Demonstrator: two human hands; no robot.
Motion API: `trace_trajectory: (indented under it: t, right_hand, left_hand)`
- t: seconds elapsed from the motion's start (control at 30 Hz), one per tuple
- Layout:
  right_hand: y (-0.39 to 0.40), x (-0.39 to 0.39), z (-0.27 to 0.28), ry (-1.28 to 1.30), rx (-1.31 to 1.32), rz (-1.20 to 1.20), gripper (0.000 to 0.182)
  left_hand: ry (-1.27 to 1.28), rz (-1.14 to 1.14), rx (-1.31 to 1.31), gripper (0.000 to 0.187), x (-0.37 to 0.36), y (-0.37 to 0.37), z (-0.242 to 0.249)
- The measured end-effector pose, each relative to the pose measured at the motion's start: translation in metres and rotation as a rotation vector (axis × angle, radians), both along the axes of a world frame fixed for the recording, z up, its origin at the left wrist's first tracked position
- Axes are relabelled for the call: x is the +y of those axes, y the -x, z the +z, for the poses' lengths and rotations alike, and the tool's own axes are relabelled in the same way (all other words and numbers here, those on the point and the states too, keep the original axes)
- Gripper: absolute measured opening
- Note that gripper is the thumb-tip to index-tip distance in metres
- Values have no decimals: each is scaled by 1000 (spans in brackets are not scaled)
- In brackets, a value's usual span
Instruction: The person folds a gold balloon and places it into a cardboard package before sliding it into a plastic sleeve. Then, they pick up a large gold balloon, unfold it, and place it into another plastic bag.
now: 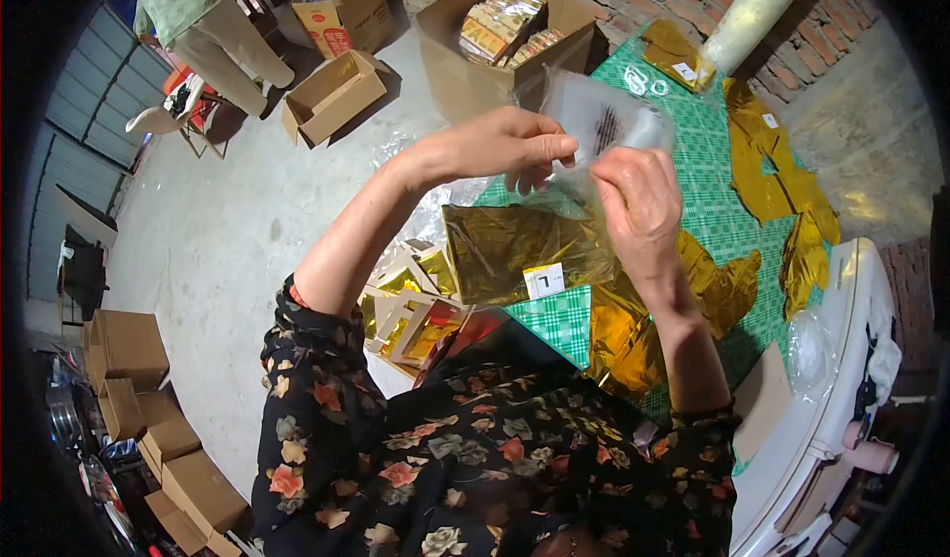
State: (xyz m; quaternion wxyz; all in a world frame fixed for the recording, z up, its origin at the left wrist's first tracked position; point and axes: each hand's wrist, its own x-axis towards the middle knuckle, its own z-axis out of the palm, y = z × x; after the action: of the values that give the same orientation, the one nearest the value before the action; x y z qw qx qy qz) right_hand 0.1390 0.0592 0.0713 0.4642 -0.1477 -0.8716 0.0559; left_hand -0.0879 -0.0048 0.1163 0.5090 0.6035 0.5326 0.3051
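My left hand (520,148) is closed, its thumb pressed toward the curled fingers; whatever lies in the pinch is too small to make out. Close to its right, my right hand (641,196) is closed on thin clear plastic of a bag. Below both hands is a folded gold film piece (495,250), shiny and see-through, bearing a white label (543,281) marked with an "L". Just beyond the fingers lies a clear plastic bag (589,112) with dark print. More crumpled gold film (625,344) lies beside my right forearm.
The green checked tablecloth (698,146) carries gold film pieces (777,156) on the right. An open carton (465,87) with packed goods stands beyond the table. Gold-lined card pieces (411,310) sit at left. Cardboard boxes (203,483) and another person (203,23) are farther off.
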Motion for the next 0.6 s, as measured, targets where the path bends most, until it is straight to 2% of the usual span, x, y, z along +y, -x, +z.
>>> trace_trajectory:
  t: [0.1,0.23,0.37,0.47,0.57,0.6]
  right_hand:
    - [3,-3,-5,-71,14,8,25]
    - [6,-6,-8,-134,33,10,23]
    - [5,-4,-6,-85,18,64,22]
    - [3,2,-14,84,-100,188,21]
    - [1,1,-6,527,-262,77,19]
    - [2,0,-3,531,-281,48,19]
  left_hand:
    - [-52,-133,70,42,16,1,-6]
    - [-71,-301,89,34,35,3,-13]
    - [-239,-64,349,28,28,-13,-9]
    - [-373,81,515,22,29,-16,-22]
    - [-521,185,571,19,28,-17,-41]
    - [-538,203,570,18,30,-17,-47]
